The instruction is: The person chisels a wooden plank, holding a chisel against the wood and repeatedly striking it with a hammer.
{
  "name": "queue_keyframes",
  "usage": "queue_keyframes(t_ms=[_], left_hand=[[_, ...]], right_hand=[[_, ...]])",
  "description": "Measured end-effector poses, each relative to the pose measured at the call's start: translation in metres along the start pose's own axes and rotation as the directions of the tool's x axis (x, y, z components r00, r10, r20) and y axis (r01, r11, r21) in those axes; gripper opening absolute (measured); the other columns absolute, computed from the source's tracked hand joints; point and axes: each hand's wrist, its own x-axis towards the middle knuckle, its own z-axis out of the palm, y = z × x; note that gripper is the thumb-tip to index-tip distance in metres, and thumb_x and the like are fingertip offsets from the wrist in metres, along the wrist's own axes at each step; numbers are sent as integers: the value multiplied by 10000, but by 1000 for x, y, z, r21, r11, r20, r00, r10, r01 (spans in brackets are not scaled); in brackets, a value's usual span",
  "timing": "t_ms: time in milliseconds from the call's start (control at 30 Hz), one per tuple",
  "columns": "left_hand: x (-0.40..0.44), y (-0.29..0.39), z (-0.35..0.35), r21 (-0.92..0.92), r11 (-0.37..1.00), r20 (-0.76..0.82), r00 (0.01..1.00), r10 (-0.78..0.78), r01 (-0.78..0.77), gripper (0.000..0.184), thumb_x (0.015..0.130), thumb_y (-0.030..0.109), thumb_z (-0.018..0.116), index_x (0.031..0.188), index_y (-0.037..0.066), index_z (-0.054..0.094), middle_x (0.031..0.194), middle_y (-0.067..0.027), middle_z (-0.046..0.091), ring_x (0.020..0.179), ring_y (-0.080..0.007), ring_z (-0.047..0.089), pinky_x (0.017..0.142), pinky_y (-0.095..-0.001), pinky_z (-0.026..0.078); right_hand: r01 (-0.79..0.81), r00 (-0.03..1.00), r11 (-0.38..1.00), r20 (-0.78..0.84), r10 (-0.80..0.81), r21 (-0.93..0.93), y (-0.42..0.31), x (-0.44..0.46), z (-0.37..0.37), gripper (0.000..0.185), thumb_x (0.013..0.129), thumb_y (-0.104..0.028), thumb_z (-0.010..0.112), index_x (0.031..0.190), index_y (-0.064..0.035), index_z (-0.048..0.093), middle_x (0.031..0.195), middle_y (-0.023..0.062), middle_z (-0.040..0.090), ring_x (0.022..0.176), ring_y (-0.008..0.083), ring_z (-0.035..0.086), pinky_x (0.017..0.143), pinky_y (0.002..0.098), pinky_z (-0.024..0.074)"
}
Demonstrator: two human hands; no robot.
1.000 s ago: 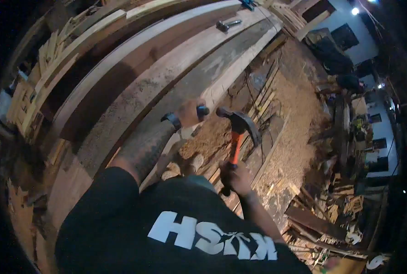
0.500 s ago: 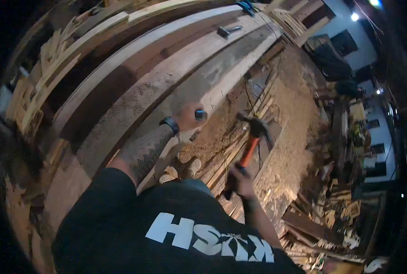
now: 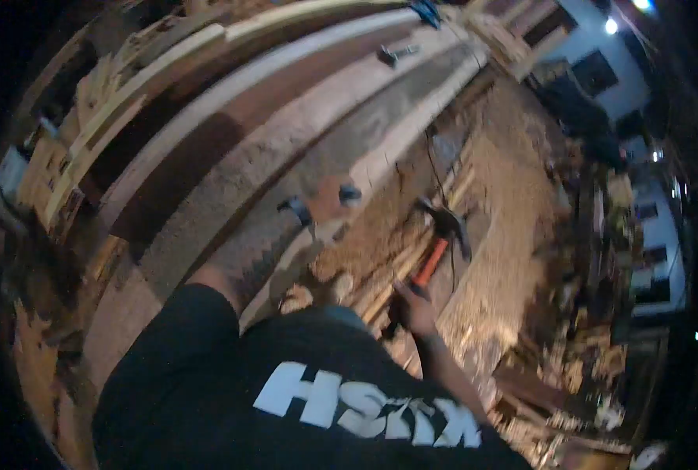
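Note:
My left hand [image 3: 329,201], with a dark band at the wrist, is closed at the near edge of a long thick timber [image 3: 388,160]. A small dark object [image 3: 349,194] with a rounded end rises from its fingers; its lower part is hidden and I cannot tell its kind. In my right hand [image 3: 416,310] is a claw hammer [image 3: 435,254], gripped low on its orange and black handle. The hammer's metal head points up and away from me, to the right of the timber and apart from the dark object.
A metal tool [image 3: 398,54] lies farther along the timbers, with a blue item [image 3: 425,12] beyond it. Sawdust [image 3: 513,211] and wood strips cover the floor at right. Scrap wood [image 3: 568,384] is heaped at lower right, and more boards [image 3: 98,149] are stacked at left.
The view has shifted slightly and blurred. Both hands keep their holds; the hammer appears slightly lower and farther right in view.

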Motion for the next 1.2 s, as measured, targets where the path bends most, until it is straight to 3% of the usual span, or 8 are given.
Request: queue_keyframes(t_ms=[300, 400, 467, 533, 833, 1000, 1067, 1200], left_hand=[[50, 51, -58, -300, 951, 229, 962, 148, -75, 501, 749, 468, 860, 977, 70, 659, 866, -20, 628, 804, -156, 581, 747, -364, 480], [72, 76, -48, -378, 926, 403, 898, 178, -14, 411, 780, 426, 847, 903, 75, 672, 830, 8, 629, 780, -145, 586, 716, -356, 478], [78, 86, -51, -210, 977, 551, 829, 96, 27, 389, 827, 421, 786, 836, 53, 662, 748, -77, 638, 701, -215, 608, 676, -389, 492], [80, 82, -46, 126, 984, 545, 837, 37, -125, 402, 857, 426, 738, 814, 37, 645, 729, -141, 638, 678, -274, 621, 663, -411, 500], [46, -19, 109, -201, 978, 587, 806, 79, 50, 231, 815, 319, 677, 791, 90, 694, 764, -158, 664, 715, -353, 665, 656, -481, 523], [-37, -8, 161, 224, 916, 884, 465, -47, -334, 186, 811, 229, 630, 704, 109, 725, 759, -124, 715, 741, -359, 702, 629, -486, 550], [-2, 41, 132, 191, 951, 903, 422, -74, -242, 210, 853, 336, 683, 854, 130, 721, 781, -149, 687, 701, -362, 679, 635, -474, 549], [59, 56, 121, 86, 973, 731, 677, 84, -214, 249, 861, 373, 682, 873, 124, 695, 815, -155, 686, 764, -392, 674, 665, -475, 554]], right_hand=[[-217, 970, 966, -82, 230, 143, 95, -2, -104, 297, 935, -232, 703, 766, -161, 470, 577, -2, 455, 415, 159, 429, 407, 339, 342], [-378, 919, 923, -149, 365, -75, 197, 8, -158, 253, 914, -274, 721, 806, -127, 545, 582, 18, 522, 453, 203, 507, 443, 375, 402], [78, 992, 491, 118, 51, -868, 309, 21, -233, 253, 914, -328, 705, 956, -82, 667, 612, 55, 601, 530, 243, 589, 510, 406, 463], [75, 967, 283, 139, 212, -956, 331, -6, -248, 314, 896, -431, 727, 1039, -159, 790, 665, 155, 650, 709, 274, 704, 652, 422, 538], [-527, 753, 423, -174, 635, -737, 317, -16, -254, 417, 860, -518, 744, 958, -114, 778, 689, 166, 665, 727, 314, 711, 670, 436, 536], [-437, 805, 514, -65, 590, -738, 306, 31, -264, 483, 839, -566, 753, 912, -88, 771, 703, 173, 674, 738, 337, 714, 679, 444, 535], [-73, 914, 560, 170, 368, -825, 325, 41, -268, 391, 852, -449, 775, 827, -75, 663, 604, 94, 573, 536, 244, 573, 531, 400, 482], [-248, 932, 800, 92, 352, -546, 273, 66, -257, 378, 866, -353, 793, 725, -94, 556, 538, 25, 482, 391, 157, 430, 385, 358, 363]])
